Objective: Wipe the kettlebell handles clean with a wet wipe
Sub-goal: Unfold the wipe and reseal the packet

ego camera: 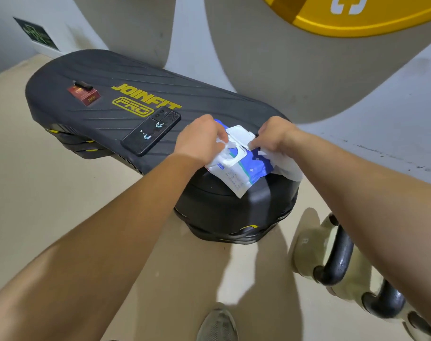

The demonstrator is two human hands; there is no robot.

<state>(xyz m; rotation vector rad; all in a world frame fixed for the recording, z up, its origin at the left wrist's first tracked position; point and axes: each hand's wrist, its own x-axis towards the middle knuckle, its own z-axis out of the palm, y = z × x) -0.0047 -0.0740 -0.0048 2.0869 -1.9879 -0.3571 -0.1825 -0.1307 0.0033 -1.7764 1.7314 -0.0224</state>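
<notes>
Left hand (202, 140): fingers curled down onto the wet wipe pack (250, 169), gripping it at the dispenser end. Right hand (274, 134): fingertips pinched together on a white wet wipe (287, 168), w/ the sheet trailing loose under the palm and over the pack's right edge. The same fingertips sit at the corner of the flip lid (241, 135); can't tell if they touch it.

Pack is soft, blue and white w/ small print, and has a white plastic dispenser frame w/ the flip lid standing open. It lies btwn both hands at the near end of the worktop (99, 70), a black ribbed step platform w/ yellow "JOINFIT PRO" lettering.

Kettlebells (305, 244) are on the floor (37, 193) at lower right, just beside the worktop's near end and under the right forearm, well apart from both hands. At least two show, in a row and partly hidden by the arm. Bodies are pale olive. Kettlebell handles (337, 262) are thick, black and glossy w/ bright highlights, and nothing touches them.

Also on the worktop: a dark phone (151, 134) face down near the left hand, and at the far end a red packet (86, 96) w/ a black lighter (83, 85) on it. A grey shoe (217, 323) shows at the bottom edge.
</notes>
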